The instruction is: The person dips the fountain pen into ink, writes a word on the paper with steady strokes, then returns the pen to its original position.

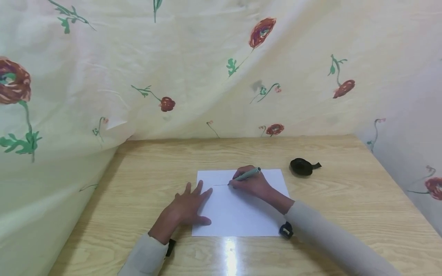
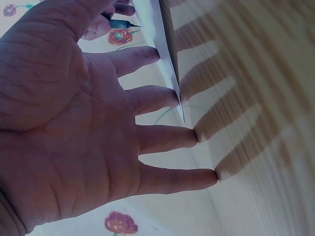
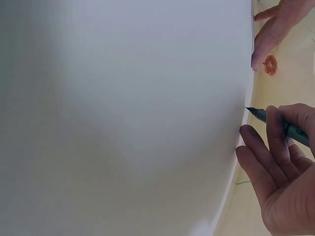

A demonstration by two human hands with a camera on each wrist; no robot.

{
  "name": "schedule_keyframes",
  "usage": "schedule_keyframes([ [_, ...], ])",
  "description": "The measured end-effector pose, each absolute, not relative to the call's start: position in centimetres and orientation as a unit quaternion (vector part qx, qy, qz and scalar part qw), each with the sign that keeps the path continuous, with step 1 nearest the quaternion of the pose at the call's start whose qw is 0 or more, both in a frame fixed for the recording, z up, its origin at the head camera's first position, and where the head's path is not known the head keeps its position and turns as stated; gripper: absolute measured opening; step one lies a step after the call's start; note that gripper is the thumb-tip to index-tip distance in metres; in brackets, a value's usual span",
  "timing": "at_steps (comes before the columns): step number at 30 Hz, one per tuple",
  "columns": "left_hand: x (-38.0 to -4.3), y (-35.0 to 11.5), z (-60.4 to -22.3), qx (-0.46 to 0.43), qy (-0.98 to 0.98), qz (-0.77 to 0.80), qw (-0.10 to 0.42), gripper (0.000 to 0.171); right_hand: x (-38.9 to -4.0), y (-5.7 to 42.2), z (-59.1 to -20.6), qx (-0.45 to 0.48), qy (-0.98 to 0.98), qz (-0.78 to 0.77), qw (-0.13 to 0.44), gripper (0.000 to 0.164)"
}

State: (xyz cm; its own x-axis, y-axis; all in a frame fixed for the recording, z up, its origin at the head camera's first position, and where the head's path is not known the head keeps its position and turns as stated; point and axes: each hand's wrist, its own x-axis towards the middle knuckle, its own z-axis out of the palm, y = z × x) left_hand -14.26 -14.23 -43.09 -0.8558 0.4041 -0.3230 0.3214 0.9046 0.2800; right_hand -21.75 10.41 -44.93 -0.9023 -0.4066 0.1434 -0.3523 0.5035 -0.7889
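Head view: one bench (image 1: pixel 155 153), one white sheet (image 1: pixel 238 218) upon it, one short dark line (image 1: pixel 220 185) on the sheet. One grey-green pen (image 1: pixel 248 174), tip at the line's right end, pinched in the right hand (image 1: pixel 253 186); that grip clenched about it. Left hand (image 1: pixel 188 207) spread flat at the sheet's left edge, grip released. One black roll (image 1: pixel 301 167) beyond the sheet's right side.

Left wrist view: four fingers apart; two tips at the sheet, two on the bench.

Right wrist view: one pen, nib at the sheet.
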Motion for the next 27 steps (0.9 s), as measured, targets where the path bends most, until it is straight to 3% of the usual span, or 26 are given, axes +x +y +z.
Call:
schedule_keyframes([
  [27, -14.4, -14.3, -43.4, 0.186, 0.957, 0.116, 0.191, 0.095, -21.8, 13.2, -44.5, -0.202, 0.873, -0.443, 0.034, 0.006],
])
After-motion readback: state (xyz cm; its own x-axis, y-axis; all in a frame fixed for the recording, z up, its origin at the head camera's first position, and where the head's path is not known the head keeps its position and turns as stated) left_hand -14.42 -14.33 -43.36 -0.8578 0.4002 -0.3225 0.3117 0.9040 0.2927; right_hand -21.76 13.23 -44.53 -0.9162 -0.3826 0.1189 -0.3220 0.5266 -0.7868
